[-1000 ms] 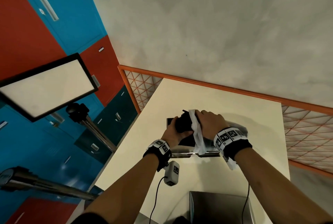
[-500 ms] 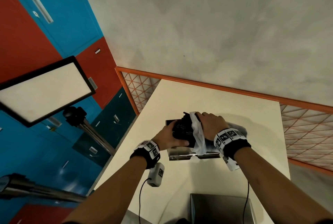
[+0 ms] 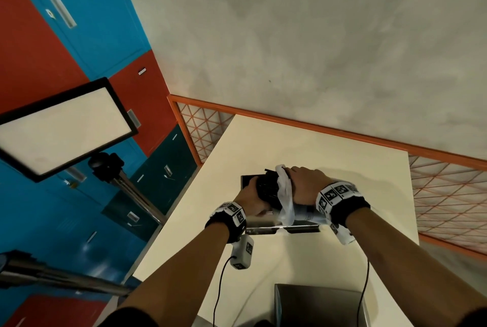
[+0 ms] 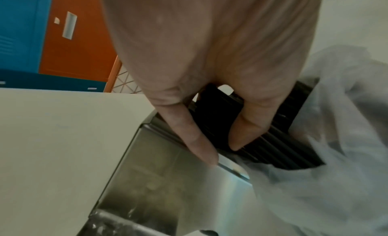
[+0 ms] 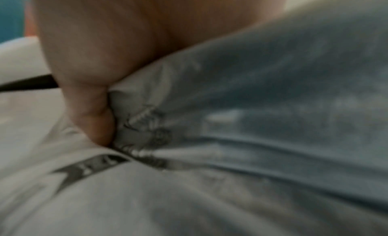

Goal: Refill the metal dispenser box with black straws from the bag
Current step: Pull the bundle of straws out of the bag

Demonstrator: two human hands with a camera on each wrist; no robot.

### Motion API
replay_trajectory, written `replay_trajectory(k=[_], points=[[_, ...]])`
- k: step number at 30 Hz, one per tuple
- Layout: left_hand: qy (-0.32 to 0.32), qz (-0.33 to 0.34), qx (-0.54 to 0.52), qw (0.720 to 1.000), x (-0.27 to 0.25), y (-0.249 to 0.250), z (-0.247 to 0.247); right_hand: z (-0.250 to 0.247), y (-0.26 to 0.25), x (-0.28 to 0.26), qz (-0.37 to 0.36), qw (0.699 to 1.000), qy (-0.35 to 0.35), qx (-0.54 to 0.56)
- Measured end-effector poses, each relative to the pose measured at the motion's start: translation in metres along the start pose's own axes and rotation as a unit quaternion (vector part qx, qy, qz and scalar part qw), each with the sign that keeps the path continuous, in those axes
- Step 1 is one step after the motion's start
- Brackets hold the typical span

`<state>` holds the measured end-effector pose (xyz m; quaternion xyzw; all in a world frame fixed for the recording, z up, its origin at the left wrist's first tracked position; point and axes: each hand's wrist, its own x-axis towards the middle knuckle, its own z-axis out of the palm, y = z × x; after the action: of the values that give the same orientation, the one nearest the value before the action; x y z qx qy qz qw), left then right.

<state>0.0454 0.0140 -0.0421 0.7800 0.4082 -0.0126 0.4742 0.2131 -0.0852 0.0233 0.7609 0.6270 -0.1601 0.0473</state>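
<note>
Head view, straws: we saw the black straws (image 3: 266, 189) as a dark bundle poking leftward out of the crumpled clear bag (image 3: 285, 200), just right of the frame's centre, over the metal dispenser box (image 3: 261, 229) on the pale table (image 3: 316, 147).
Head view, hands: our left hand (image 3: 250, 201) curled round the bundle's free end; our right hand (image 3: 307, 184) clutched the bag from above.
Head view, change: against half a second before, our left wrist sat closer to the box, while our right hand kept its place.
Left wrist view, straws: the straws (image 4: 279, 143) ran as parallel black tubes toward the lower right into the bag (image 4: 335, 140), above the box's shiny rim (image 4: 159, 181).
Left wrist view, hand: the fingers (image 4: 250, 128) pinched the bundle.
Right wrist view, bag: blurred plastic (image 5: 273, 106) filled the frame's right side.
Right wrist view, hand: our right hand (image 5: 90, 73) gripped a gathered fold of it.
</note>
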Motion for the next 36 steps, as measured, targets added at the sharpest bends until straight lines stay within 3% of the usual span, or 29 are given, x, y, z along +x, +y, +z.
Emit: replay_trajectory(k=[3,9,19,23,26,32,36], points=[[0.0,-0.033,-0.033,0.999,0.004,0.001,0.001,0.001,0.001,0.001,-0.008,1.0,-0.018,-0.002],[0.013,-0.036,-0.044,0.998,0.006,-0.004,0.006,0.011,-0.006,0.004,-0.012,0.998,-0.002,-0.058],[0.007,0.014,-0.03,0.999,0.0,-0.007,0.005,0.018,-0.026,0.019,0.017,0.993,0.008,-0.114],[0.059,0.033,0.009,0.998,0.002,-0.012,0.008,0.016,-0.029,0.019,0.025,0.993,0.002,-0.115],[0.029,0.071,0.094,0.993,0.006,-0.009,0.008,0.014,-0.033,0.014,0.024,0.992,0.006,-0.126],[-0.014,0.056,0.149,0.987,0.016,-0.005,0.019,0.008,-0.034,0.005,-0.011,0.99,-0.029,-0.135],[-0.025,0.054,0.162,0.985,0.016,-0.009,0.022,0.007,-0.025,-0.001,-0.054,0.991,-0.006,-0.121]])
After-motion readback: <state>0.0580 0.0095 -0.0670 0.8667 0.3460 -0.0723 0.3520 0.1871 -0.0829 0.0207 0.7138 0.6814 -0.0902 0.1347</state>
